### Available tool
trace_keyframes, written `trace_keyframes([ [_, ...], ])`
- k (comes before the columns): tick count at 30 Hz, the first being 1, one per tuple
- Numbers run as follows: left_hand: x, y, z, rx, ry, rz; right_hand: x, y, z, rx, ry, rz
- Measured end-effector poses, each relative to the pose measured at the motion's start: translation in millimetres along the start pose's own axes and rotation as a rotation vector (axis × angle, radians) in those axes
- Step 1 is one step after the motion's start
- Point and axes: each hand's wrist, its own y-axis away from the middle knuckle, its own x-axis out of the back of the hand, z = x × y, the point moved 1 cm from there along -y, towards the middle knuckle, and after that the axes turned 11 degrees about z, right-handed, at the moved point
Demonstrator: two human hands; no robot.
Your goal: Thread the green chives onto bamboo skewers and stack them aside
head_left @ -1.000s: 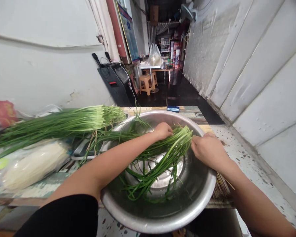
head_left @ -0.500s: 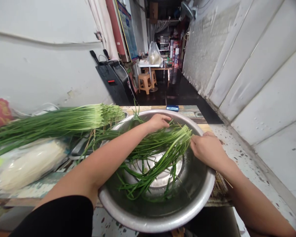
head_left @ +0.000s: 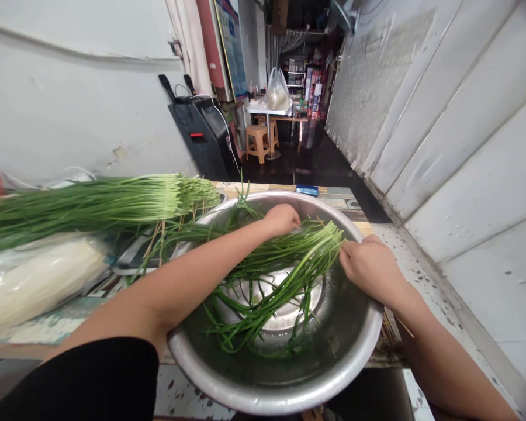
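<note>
Big metal basin (head_left: 333,374): shiny, smooth, wet-looking steel, dulled on the inner wall. Chives (head_left: 284,263) in it: glossy green stalks. Bundle of chives (head_left: 96,202) at left: matt green, pale cut ends. Clear plastic bag (head_left: 35,278): glossy, crinkled. Counter (head_left: 421,257): speckled stone, matt. Sleeve (head_left: 83,380): black matt cloth.

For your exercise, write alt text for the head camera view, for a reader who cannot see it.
A person's left hand and right hand gather a bunch of green chives over a large metal basin on a worn table. To the left lie a bigger chive bundle and a clear bag of pale noodles.
</note>
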Motion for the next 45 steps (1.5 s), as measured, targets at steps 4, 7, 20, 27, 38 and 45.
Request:
trace_keyframes([
  [4,-10.9,3,-3,0.085,-0.051,-0.102,-1,0,1,0.002,-0.002,0.003],
  [7,-13.2,5,-4,0.125,0.020,-0.100,-2,1,1,0.001,-0.010,0.003],
  [20,-2.7,3,-5,0.245,0.311,0.094,-1,1,-1,-0.018,-0.023,0.025],
  [27,-5.7,5,5,0.469,0.745,0.043,2,-2,-2,-0.048,-0.062,-0.012],
  [38,-4.1,7,19,0.527,0.767,0.151,2,-1,-3,-0.067,-0.075,-0.002],
  [45,-7.4,6,20,0.527,0.797,0.144,4,-2,-3,-0.060,-0.075,0.000],
])
